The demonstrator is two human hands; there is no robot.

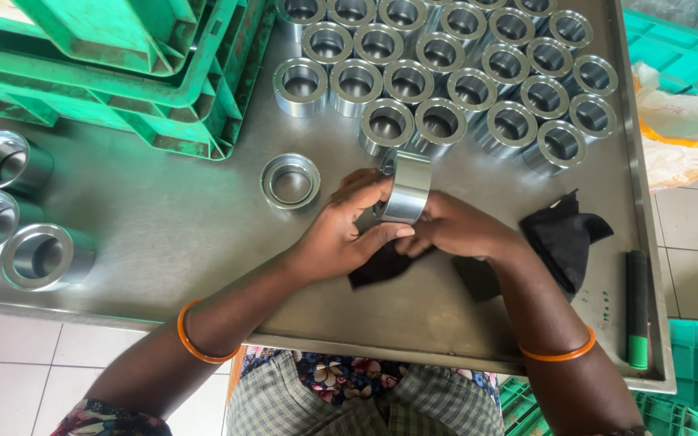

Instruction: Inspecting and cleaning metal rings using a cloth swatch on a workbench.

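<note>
Both my hands hold one shiny metal ring (407, 187) on its edge over the steel table (163, 218). My left hand (341, 234) grips its near side with thumb and fingers. From the right, my right hand (454, 230) holds the ring together with a dark cloth (381, 266) that hangs under my palms. A single metal ring (290, 181) lies flat just left of my hands. Several more rings (446, 73) stand in rows at the far side of the table.
Green plastic crates (139, 73) are stacked at the far left. Three larger metal sleeves (10, 210) lie at the left edge. A black cloth (563, 238) and a dark stick with a green end (637, 307) lie at the right. More green crates (688, 379) stand on the floor.
</note>
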